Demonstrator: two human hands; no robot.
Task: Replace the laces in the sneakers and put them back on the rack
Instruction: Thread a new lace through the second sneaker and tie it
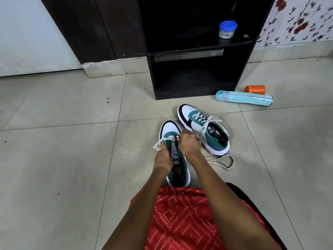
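Fingers [184,137] of your right hand [188,144] are curling tight at the eyelets of the near sneaker [169,129], seemingly gripping its cream lace [157,144], while your left hand [163,158] is pinching that lace's free end out to the side. That sneaker is sitting on the floor tiles [72,159] before your knees, its laced partner [203,127] just beyond and the rack [194,94] behind. You are handling something limp, flat and probably slippery, so be taking it close to the stiff tip. The shoe itself is looking light and firm-soled.
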